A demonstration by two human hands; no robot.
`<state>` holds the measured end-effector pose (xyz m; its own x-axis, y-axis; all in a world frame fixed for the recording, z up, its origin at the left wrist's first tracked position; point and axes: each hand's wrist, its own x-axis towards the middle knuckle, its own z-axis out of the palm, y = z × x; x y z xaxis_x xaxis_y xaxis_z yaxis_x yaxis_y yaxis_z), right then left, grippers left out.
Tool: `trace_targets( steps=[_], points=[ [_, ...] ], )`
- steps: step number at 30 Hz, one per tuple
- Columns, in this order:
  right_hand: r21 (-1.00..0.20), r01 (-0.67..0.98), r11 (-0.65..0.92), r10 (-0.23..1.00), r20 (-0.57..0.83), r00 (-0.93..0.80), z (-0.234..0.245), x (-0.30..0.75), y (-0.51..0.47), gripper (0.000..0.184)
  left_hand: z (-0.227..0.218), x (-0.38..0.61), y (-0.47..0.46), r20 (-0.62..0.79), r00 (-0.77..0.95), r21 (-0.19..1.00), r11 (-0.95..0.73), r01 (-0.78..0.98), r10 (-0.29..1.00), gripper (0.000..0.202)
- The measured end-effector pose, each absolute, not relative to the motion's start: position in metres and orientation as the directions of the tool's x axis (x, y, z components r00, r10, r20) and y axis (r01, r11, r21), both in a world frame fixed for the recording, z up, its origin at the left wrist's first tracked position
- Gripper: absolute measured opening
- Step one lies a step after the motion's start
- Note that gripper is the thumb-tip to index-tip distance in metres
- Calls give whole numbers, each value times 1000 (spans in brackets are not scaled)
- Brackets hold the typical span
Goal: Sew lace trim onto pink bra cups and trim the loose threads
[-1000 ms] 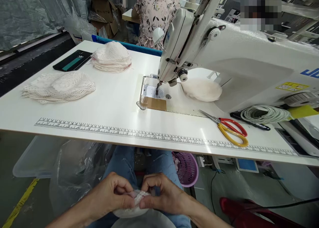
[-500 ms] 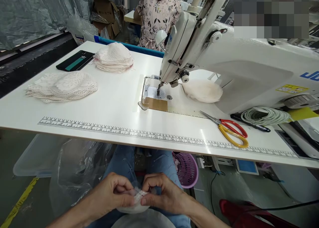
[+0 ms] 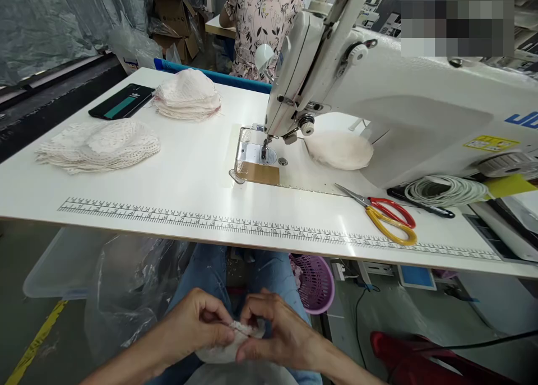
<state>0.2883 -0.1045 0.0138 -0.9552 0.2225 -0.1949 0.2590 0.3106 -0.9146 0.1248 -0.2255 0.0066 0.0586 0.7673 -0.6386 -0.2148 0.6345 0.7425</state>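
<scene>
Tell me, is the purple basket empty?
No, the purple basket isn't empty: pinkish scraps show inside. I cannot tell how full, because the tabletop hides part.

Matt cloth [image 3: 222, 353], glossy tabletop [image 3: 189, 186], smooth metal scissor blades [image 3: 353, 195]

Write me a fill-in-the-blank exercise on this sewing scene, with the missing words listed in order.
1. The left hand and right hand hold white fabric above ____ jeans.
2. On the table, to the picture's left of the machine, are ____ white stacks.
3. The scissors have red and ____ handles.
4. The coiled cord lies toward the picture's ____ side.

Missing words: blue; two; yellow; right.
</scene>
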Motion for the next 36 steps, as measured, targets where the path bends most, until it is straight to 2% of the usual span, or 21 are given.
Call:
trace_targets(
  steps=[3, 6, 13, 17, 19, 21, 24, 25, 27, 29, 31, 36],
  points=[
    [-917, 226, 327, 199, -168, -966, 9, 290, -104, 39, 6, 125, -226, -647, 64, 732, 643, -226, 759, 24],
    [-936, 219, 276, 171, -176, -969, 4, 292, -104, 42, 6, 127, -227, -633, 82, 741, 633, -224, 770, 27],
    [-936, 306, 175, 190, -273, -943, 6, 293, -104, 40, 11, 132, -223, -670, 54, 729, 670, -140, 740, 28],
    [-933, 351, 80, 153, -337, -929, 11, 292, -106, 37, 17, 134, -222, -684, 34, 717, 680, -155, 729, 28],
    [-922, 360, 142, 154, -338, -928, 25, 297, -100, 29, 18, 135, -222, -692, 59, 703, 691, -166, 719, 29],
    [-886, 343, 314, 238, -276, -931, 49, 310, -83, 20, 18, 135, -221, -701, 69, 694, 701, -163, 710, 31],
    [-736, 367, 568, 450, -96, -888, 83, 342, -37, 17, 19, 136, -219, -706, 57, 695, 706, -138, 706, 30],
    [-630, 417, 656, 521, -22, -853, 90, 355, -19, 16, 20, 136, -218, -705, 58, 696, 705, -134, 707, 29],
    [-327, 580, 746, 656, 207, -726, 94, 377, 15, 23, 22, 137, -216, -701, 89, 695, 706, -137, 708, 27],
    [-71, 667, 742, 656, 281, -700, 88, 393, 41, 38, 25, 138, -214, -701, 104, 693, 708, -133, 705, 25],
    [20, 665, 746, 636, 275, -721, 80, 403, 58, 45, 26, 139, -214, -705, 100, 691, 712, -124, 702, 24],
    [106, 682, 724, 631, 298, -716, 79, 414, 82, 47, 25, 141, -215, -708, 77, 691, 712, -123, 701, 27]
  ],
)
